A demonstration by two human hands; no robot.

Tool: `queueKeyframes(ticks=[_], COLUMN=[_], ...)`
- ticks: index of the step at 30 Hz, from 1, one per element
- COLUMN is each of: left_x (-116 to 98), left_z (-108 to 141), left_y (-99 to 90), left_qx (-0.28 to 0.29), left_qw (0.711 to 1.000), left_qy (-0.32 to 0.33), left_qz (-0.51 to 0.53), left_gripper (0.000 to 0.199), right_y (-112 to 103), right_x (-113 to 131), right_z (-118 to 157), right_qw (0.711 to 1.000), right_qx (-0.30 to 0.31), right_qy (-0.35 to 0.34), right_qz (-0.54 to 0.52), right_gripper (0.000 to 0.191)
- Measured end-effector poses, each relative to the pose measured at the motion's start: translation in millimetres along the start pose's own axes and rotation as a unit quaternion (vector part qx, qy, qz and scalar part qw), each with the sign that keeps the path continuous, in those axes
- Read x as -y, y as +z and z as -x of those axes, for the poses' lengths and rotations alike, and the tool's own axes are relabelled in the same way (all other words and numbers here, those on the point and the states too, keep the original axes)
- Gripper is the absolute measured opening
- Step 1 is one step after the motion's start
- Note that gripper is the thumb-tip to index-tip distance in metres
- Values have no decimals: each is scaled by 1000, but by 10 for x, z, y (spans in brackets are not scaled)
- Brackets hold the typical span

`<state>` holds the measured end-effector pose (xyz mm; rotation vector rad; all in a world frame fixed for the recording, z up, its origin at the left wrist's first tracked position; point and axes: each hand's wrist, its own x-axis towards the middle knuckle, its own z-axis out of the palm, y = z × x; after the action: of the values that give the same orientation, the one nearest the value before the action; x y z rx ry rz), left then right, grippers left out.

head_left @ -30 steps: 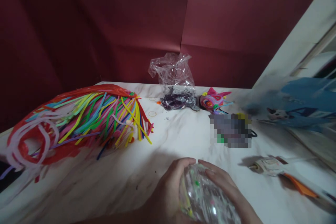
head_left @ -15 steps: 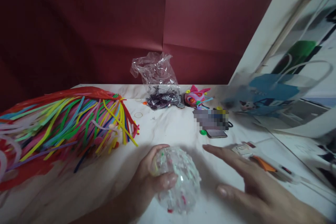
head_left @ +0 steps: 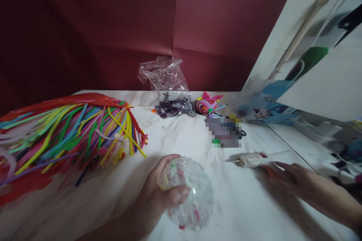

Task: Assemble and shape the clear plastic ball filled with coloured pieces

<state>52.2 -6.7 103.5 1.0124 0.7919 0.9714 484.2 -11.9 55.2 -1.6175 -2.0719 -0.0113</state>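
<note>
A person's left hand grips a translucent ball; a hot glue gun lies on the tabletop, just left of the nearer right hand's fingers, long axis crosswise, nozzle leftward; whether those fingers grip it, onlookers cannot tell.

Ball in the left hand, glue gun by the right hand, pipe cleaners left of both, plastic bag and craft figure beyond!
</note>
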Motion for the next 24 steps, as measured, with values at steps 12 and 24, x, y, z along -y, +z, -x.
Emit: queueKeyframes(ticks=[12,24], left_x=[-24,-27], left_z=[41,39], left_y=[19,48], left_qx=[-8,-5], left_qw=[1000,1000], left_qy=[-10,-15], left_qz=[-14,9], left_gripper=[77,71], right_y=[404,488], right_x=[620,621], right_z=[-87,-243], right_qw=[991,978], right_qx=[94,117], right_qy=[80,102], right_qz=[56,139], right_gripper=[74,74])
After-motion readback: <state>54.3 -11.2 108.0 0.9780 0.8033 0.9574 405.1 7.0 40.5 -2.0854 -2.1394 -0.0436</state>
